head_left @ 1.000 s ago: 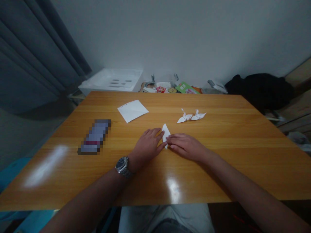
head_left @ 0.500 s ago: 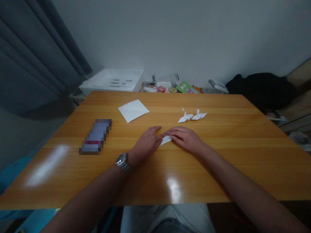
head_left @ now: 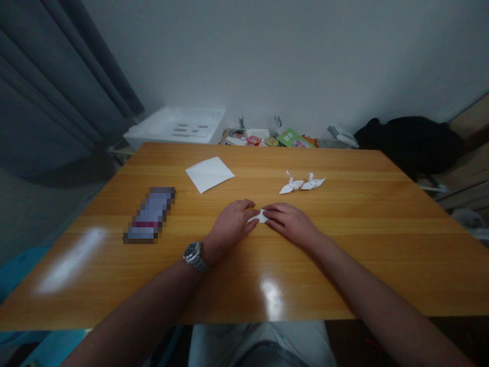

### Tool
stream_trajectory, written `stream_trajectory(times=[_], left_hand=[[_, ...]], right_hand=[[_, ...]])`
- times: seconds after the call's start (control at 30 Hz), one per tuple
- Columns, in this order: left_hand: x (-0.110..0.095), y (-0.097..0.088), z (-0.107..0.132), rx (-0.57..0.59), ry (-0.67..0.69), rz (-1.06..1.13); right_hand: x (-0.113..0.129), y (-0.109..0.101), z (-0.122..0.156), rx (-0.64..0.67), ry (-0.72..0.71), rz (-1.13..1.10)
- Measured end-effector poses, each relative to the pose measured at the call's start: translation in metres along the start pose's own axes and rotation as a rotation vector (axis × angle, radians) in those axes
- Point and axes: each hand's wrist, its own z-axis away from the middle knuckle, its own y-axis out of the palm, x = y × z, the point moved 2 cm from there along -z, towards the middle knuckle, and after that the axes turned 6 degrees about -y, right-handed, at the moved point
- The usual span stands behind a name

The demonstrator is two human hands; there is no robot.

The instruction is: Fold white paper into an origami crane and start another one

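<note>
A small piece of folded white paper (head_left: pixel 262 217) lies on the wooden table between my two hands, its ends partly covered by fingers. My left hand (head_left: pixel 234 223), with a metal watch (head_left: pixel 194 255) on its wrist, grips the paper's left end between thumb and fingers. From the other side my right hand (head_left: pixel 289 220) has its thumb and fingertips closed on the right end. Just beyond the right hand stand two folded white paper cranes (head_left: pixel 292 185), side by side. A flat white sheet (head_left: pixel 210 175) with punched holes along one edge rests farther back on the left.
A blurred-out phone (head_left: pixel 151 214) lies on the left of the wooden table (head_left: pixel 362 204). Past the back edge are a white plastic tray (head_left: pixel 175 125), a green packet (head_left: pixel 293 137) and other small items. A dark cloth heap (head_left: pixel 412 142) is at the back right.
The folded paper has turned to lie more level between my hands. My left fingers have drawn back from the right fingertips, and both hands now hold opposite ends.
</note>
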Motion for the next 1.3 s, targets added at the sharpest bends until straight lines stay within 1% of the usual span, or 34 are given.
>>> stream_trajectory(times=[0.13, 0.3, 0.57, 0.83, 0.97, 1.1, 1.3], left_hand=[[-0.0034, 0.0009, -0.0002, 0.02, 0.025, 0.012], [-0.0054, 0.0007, -0.0022, 0.009, 0.0, 0.016], [-0.007, 0.0004, -0.0017, 0.011, -0.001, 0.017], [-0.0072, 0.0006, -0.0017, 0.045, -0.006, 0.11], [-0.0059, 0.0016, -0.0038, 0.067, -0.013, 0.099], [-0.0059, 0.0017, -0.0045, 0.058, -0.018, 0.095], [-0.0086, -0.0002, -0.0053, 0.073, -0.005, 0.08]], right_hand=[[0.0014, 0.0006, -0.0011, -0.009, 0.001, -0.001], [0.003, 0.0, -0.0021, -0.019, 0.001, -0.03], [0.0015, 0.0008, -0.0027, -0.041, -0.007, -0.045], [0.003, 0.0019, -0.0037, -0.072, -0.016, -0.064], [0.0039, 0.0026, -0.0032, -0.071, -0.01, -0.059], [0.0034, 0.0039, -0.0029, -0.07, -0.014, -0.055], [0.0021, 0.0052, -0.0018, -0.099, -0.009, -0.063]])
